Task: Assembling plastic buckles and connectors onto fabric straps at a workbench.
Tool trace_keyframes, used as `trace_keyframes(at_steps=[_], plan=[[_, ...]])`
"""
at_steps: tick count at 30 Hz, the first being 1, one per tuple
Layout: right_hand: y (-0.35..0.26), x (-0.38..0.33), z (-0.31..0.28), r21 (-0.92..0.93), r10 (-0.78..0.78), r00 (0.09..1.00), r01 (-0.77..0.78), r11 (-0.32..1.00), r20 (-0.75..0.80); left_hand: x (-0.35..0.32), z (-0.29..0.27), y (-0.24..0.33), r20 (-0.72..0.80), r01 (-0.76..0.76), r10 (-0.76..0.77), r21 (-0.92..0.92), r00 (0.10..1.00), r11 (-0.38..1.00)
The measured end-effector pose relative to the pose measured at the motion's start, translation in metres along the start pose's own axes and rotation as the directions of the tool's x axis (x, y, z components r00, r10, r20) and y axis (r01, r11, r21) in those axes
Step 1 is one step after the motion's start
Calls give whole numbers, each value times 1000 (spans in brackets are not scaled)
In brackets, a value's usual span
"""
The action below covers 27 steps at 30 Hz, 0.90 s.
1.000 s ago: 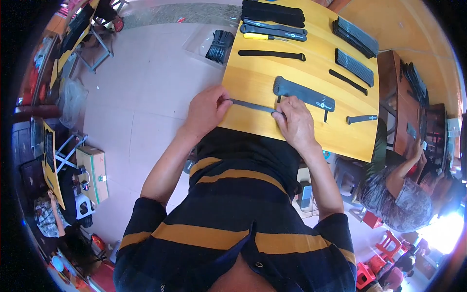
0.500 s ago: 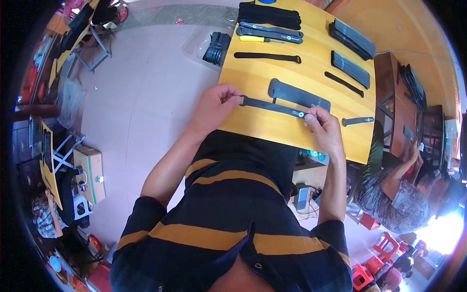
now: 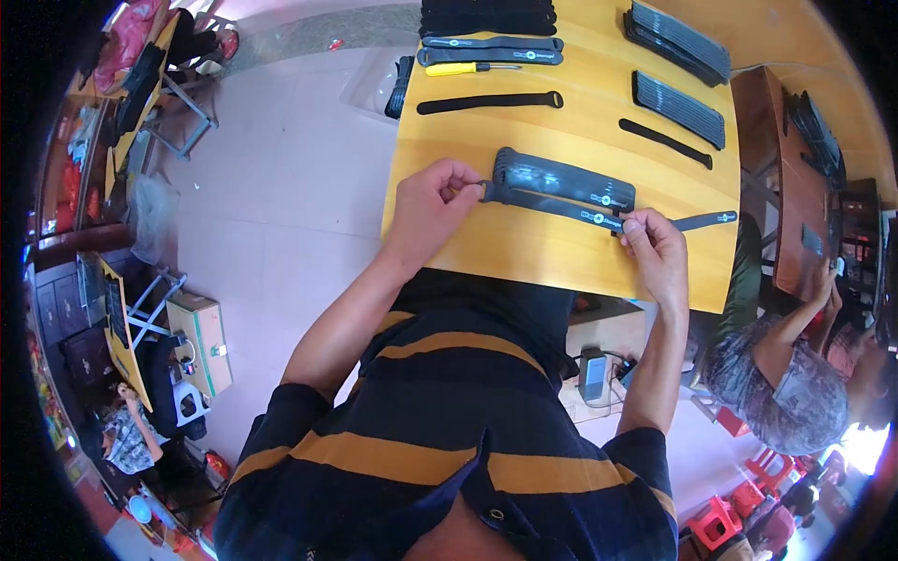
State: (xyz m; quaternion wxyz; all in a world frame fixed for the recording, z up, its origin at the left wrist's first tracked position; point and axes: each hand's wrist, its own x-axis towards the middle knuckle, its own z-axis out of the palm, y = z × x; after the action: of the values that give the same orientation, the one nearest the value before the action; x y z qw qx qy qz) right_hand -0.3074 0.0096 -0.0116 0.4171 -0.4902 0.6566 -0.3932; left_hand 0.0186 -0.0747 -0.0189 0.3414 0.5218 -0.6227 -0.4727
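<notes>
Over the near part of the yellow tabletop (image 3: 524, 245), a black hook-and-loop strap (image 3: 552, 207) is stretched between my two hands. My left hand (image 3: 438, 206) pinches its looped end between thumb and fingers. The other end, with a white printed mark, is in the pinch of my right hand (image 3: 655, 241). Right behind the held strap lies a neat pile of similar black straps (image 3: 561, 178), with one marked strap on top. To the right of my right hand, a short dark strap (image 3: 706, 222) lies partly hidden by that hand.
Farther up the table lie a single black strap (image 3: 486, 102), a yellow-handled screwdriver (image 3: 458, 68), two marked straps (image 3: 491, 54) and a black bundle (image 3: 486, 17). Two strap stacks (image 3: 678, 110) and a lone strap (image 3: 664, 143) are at right. Another person (image 3: 781, 383) sits at right.
The view has shifted a little. Both hands, still holding the strap, have moved slightly right across the table, and my right hand now overlaps the short strap at right.
</notes>
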Motion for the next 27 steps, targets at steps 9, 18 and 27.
trace_keyframes(at_steps=[9, 18, 27], plan=[[9, 12, -11, -46, 53, 998, -54, 998, -24, 6, 16, 5, -1, 107, -107, -20, 994, 994], [10, 19, -13, -41, 96, 995, -97, 994, -28, 13, 24, 2, -25, 81, -80, 41, 996, 996], [8, 20, -10, -78, 93, 994, -97, 992, -50, 14, 25, 4, -36, 62, -58, 112, 998, 992]])
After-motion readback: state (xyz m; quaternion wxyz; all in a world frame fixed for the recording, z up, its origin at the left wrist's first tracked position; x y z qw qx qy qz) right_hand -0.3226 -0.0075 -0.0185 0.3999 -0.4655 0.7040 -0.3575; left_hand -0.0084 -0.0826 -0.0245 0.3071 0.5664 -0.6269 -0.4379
